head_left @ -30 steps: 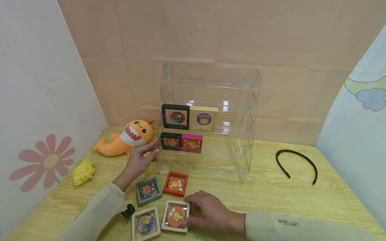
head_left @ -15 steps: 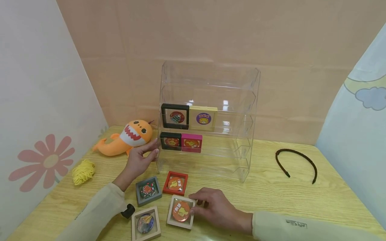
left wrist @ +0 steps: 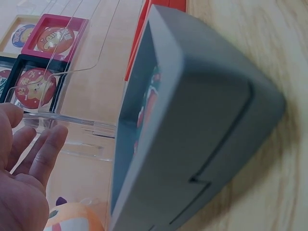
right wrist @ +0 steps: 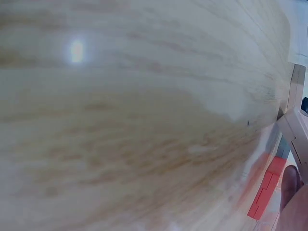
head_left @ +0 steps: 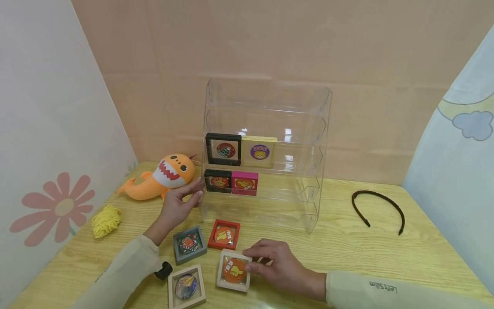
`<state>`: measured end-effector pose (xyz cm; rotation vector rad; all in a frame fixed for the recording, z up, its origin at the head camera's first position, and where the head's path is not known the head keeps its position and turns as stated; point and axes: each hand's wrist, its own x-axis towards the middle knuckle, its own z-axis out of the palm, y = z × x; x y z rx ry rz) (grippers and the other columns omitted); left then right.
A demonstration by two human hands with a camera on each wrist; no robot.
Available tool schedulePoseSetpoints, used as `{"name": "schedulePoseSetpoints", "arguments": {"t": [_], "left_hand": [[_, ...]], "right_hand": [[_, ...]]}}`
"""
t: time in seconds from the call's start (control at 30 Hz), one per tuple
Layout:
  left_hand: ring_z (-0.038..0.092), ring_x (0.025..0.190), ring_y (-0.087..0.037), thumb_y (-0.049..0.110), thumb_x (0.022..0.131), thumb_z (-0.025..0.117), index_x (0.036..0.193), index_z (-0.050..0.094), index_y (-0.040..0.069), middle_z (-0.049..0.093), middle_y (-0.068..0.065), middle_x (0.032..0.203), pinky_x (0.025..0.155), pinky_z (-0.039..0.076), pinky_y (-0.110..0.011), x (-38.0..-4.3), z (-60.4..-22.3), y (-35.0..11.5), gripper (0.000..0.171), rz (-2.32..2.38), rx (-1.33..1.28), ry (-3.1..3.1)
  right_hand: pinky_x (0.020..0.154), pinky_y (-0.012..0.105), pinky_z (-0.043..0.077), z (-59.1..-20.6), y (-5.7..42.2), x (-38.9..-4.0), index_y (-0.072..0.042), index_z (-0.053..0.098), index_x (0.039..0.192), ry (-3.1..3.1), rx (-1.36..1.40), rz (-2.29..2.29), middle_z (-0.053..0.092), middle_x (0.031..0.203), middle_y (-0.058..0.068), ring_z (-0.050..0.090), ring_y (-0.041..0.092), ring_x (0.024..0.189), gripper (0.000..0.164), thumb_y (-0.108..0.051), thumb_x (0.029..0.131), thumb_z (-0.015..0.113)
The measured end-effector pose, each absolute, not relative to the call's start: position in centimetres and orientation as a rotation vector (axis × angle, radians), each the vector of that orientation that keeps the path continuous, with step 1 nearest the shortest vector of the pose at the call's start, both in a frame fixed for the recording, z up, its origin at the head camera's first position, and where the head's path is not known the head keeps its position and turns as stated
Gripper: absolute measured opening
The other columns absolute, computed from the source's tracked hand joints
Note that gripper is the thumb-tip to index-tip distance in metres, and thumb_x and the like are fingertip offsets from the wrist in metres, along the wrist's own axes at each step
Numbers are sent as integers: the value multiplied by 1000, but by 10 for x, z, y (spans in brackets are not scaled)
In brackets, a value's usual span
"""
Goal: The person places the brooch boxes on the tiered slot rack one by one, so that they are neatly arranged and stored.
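A clear tiered display rack [head_left: 266,206] stands on the table, and my left hand [head_left: 179,208] grips its left side edge. On the rack's tiers sit two black frames [head_left: 218,181], a pale yellow frame [head_left: 260,167] and a pink frame [head_left: 245,175], each with a round badge. My right hand [head_left: 279,266] pinches the right edge of a beige badge frame [head_left: 234,271] between thumb and fingers. This frame tilts in the right wrist view. Around it lie a red frame [head_left: 224,245], a grey frame [head_left: 190,244] and another light wooden frame [head_left: 187,303].
An orange plush shark [head_left: 164,178] lies left of the rack, with a bundle of yellow yarn [head_left: 106,221] in front of it. A dark headband [head_left: 380,196] rests at the right. Walls of printed cloth [head_left: 69,107] bound the table [head_left: 359,253].
My right hand has moved the beige frame to the right and slightly away from me, turning it a little and lifting it. My left hand stays at the rack's edge.
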<state>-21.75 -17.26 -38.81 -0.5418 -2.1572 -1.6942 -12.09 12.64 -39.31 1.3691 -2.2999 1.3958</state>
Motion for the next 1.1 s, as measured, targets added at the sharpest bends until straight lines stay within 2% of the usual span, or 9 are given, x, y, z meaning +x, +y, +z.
{"name": "schedulePoseSetpoints", "arguments": {"t": [0.23, 0.37, 0.53, 1.1], "left_hand": [[63, 99, -16, 2, 91, 63, 130, 56, 1, 60, -17, 121, 63, 58, -32, -217, -389, -173, 40, -1724, -520, -2162], [63, 98, -17, 2, 91, 62, 129, 56, 0, 60, -18, 121, 63, 58, -32, -215, -387, -173, 39, -1727, -522, -2165], [63, 96, -11, 4, 91, 62, 129, 56, 0, 60, -19, 120, 63, 58, -32, -218, -390, -174, 39, -1718, -525, -2164], [63, 98, -12, 5, 91, 63, 129, 57, 1, 62, -18, 117, 62, 58, -32, -218, -390, -174, 39, -1694, -524, -2173]], "right_hand": [[60, 18, 55, -396, 132, -122, 5, 71, 101, -2223, 1385, 1383, 66, 94, 9, 65, 13, 78, 24, 2, 77, 75], [60, 19, 55, -387, 133, -121, 7, 71, 98, -2153, 1394, 1396, 66, 92, 12, 65, 17, 77, 26, 8, 73, 76], [60, 20, 56, -380, 136, -120, 8, 70, 97, -2122, 1401, 1394, 66, 91, 13, 66, 18, 77, 27, 11, 71, 75], [62, 19, 55, -383, 163, -142, 2, 73, 95, -2125, 1341, 1287, 67, 93, 10, 66, 21, 81, 27, 11, 70, 76]]}}
